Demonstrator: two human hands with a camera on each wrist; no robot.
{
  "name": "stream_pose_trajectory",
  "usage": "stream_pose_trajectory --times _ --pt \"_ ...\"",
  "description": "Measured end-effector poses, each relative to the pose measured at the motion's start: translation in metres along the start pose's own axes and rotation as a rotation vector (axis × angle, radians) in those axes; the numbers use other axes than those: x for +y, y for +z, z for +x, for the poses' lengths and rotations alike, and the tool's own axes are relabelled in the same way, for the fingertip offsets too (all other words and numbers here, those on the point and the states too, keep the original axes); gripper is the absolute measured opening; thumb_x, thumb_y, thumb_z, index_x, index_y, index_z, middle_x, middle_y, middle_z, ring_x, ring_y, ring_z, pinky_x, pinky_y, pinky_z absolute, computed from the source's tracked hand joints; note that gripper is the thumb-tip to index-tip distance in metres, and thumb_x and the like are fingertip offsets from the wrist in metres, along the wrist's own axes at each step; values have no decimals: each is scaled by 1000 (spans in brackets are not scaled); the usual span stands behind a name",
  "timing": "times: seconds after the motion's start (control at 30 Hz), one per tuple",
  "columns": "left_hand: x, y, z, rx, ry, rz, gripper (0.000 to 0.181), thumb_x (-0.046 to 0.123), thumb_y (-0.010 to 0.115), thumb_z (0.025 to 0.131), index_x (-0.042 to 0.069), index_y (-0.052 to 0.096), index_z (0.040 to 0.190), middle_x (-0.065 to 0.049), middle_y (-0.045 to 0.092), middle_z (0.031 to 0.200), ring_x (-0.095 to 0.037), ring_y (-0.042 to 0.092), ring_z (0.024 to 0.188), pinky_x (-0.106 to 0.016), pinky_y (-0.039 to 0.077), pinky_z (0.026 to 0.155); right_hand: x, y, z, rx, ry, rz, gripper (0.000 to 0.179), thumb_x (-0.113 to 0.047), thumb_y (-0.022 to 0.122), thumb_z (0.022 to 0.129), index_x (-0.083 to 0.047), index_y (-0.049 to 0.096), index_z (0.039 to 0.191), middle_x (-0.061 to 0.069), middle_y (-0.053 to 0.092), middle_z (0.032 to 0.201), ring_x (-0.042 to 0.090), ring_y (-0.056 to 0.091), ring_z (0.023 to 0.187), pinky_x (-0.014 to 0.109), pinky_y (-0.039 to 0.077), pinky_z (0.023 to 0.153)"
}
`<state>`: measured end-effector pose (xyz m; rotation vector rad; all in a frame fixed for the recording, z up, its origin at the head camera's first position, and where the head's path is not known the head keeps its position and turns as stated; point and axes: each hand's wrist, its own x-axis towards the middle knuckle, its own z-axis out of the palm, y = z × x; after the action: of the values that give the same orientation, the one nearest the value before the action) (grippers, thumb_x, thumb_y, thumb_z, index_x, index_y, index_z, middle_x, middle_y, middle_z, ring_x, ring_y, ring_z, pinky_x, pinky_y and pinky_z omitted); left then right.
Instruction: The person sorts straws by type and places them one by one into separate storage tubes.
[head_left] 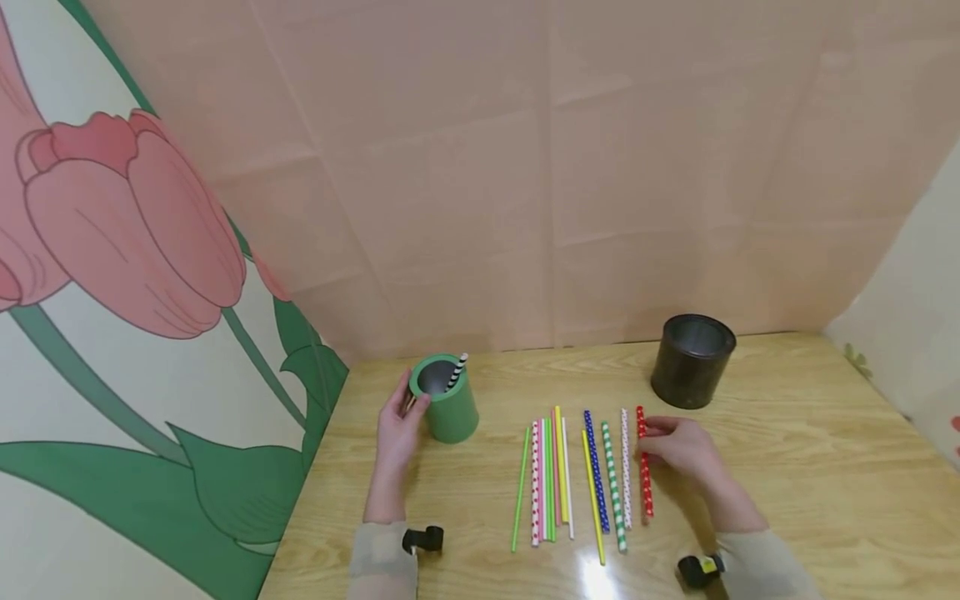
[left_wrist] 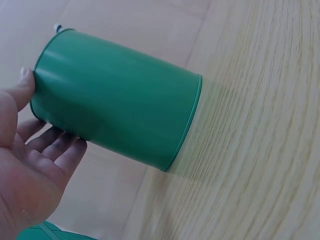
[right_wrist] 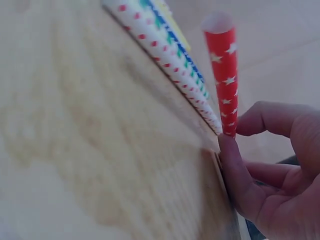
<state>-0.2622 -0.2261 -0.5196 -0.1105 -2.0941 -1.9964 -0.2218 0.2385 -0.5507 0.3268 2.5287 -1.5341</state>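
From my station I see a red straw (head_left: 646,478) with white stars at 7 o'clock from the black can (head_left: 686,375). The right hand (head_left: 684,450) pinches it, thumb and forefinger closed. Near 9 o'clock, the left hand's (head_left: 397,429) fingers grip the green can (head_left: 454,415) by its rim.

The green can (left_wrist: 115,100) looks satiny metal, the table (head_left: 465,517) under it glossy wood, the red straw (right_wrist: 226,70) to its right papery.
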Motion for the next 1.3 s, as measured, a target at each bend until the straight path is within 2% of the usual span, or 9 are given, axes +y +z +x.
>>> stream_pose_trajectory --times 0.1,0.17,0.37,0.57,0.83,1.1,1.3 --pt "0 -1 -1 -2 19 11 65 9 69 106 -1 39 163 -22 36 169 -39 34 156 -50 33 126 1 -3 2 -26 0 65 66 -14 80 94 18 51 145 33 64 132 16 70 88 28 63 73" --pt "0 -1 -1 -4 27 12 65 11 69 106 0 40 163 -23 36 169 -38 34 156 -48 33 126 2 -5 3 -39 -1 92 67 -14 78 96 19 49 146 32 65 131 14 70 89 28 64 74" --pt "-1 -2 -1 -11 43 29 65 9 68 106 -2 39 163 -24 35 169 -38 34 156 -47 32 126 8 -7 4 -47 4 210 66 -13 74 99 19 45 149 20 72 123 7 71 87 27 64 77" --pt "-1 -2 1 -5 39 31 63 5 66 107 -2 39 163 -23 35 169 -39 35 156 -47 33 125 13 -10 3 -53 26 265 69 -17 74 102 15 43 154 12 74 125 6 72 90 27 64 79" --pt "-1 -2 2 -6 34 24 63 6 67 106 -2 39 163 -24 35 169 -40 34 156 -50 33 126 11 -12 3 -72 -9 379 69 -14 73 103 14 39 156 0 73 118 6 71 90 28 65 81" --pt "-1 -1 3 -7 19 19 65 10 68 106 -1 39 163 -18 38 169 -36 35 156 -46 34 125 4 -19 -2 -120 -52 481 69 -11 67 106 12 31 160 -7 72 112 7 73 98 27 64 88" --pt "-2 0 2 -15 18 -2 65 5 66 106 -6 36 163 -21 34 170 -38 32 157 -47 32 126 1 -22 -7 -111 -57 513 67 -9 66 107 13 29 158 -9 67 110 5 70 97 31 64 91"
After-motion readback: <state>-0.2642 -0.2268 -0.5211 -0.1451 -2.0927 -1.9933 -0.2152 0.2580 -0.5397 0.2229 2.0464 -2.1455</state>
